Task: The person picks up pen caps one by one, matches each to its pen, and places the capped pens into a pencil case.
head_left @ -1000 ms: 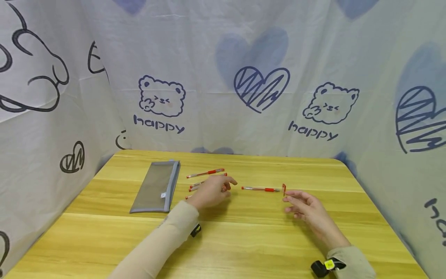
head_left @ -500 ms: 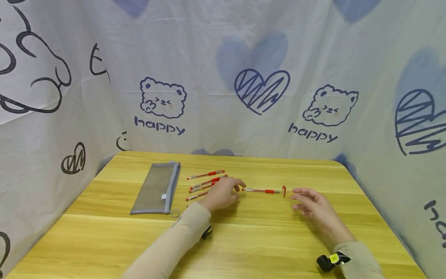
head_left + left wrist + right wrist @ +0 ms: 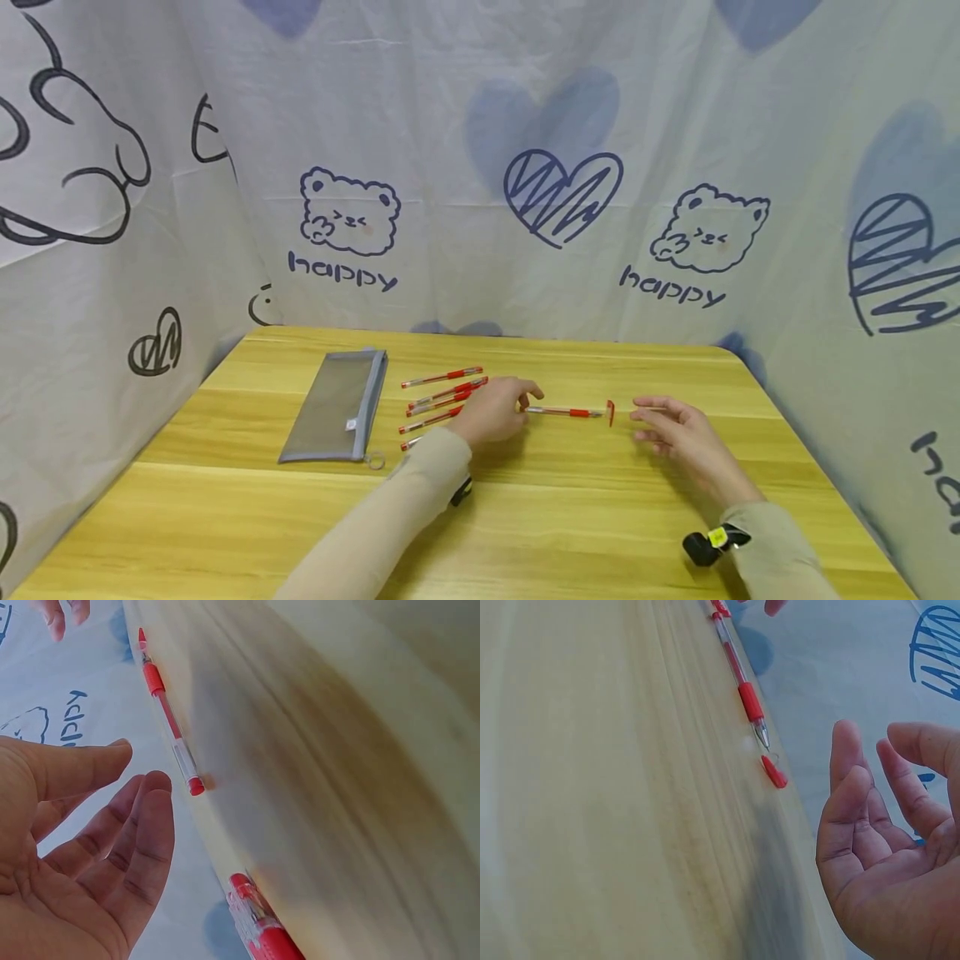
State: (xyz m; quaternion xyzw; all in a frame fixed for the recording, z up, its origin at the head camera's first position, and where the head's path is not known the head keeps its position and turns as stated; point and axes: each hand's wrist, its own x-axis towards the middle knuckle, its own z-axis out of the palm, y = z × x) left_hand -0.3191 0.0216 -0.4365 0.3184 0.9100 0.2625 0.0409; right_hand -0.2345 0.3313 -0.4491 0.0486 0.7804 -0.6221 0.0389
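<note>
An uncapped red gel pen [image 3: 566,412] lies crosswise on the wooden table, its bare tip pointing right. Just off that tip is its red cap [image 3: 611,413], also seen in the right wrist view as a clear-and-red cap [image 3: 774,772]. My left hand [image 3: 495,412] hovers by the pen's rear end, thumb and fingers apart with nothing between them in the left wrist view. To the right of the cap, my right hand [image 3: 688,437] is raised with relaxed fingers and holds nothing. Several capped red pens [image 3: 442,378] lie left of my left hand, some partly hidden by it.
A grey mesh zip pouch [image 3: 330,408] with a ring pull [image 3: 375,461] lies at the left of the wooden table [image 3: 570,525]. White printed curtains [image 3: 450,167] hang behind the table and along both sides.
My left hand has moved right, from over the capped pens to the uncapped pen's rear end. My right hand has drawn back rightward from the cap, which stays on the table.
</note>
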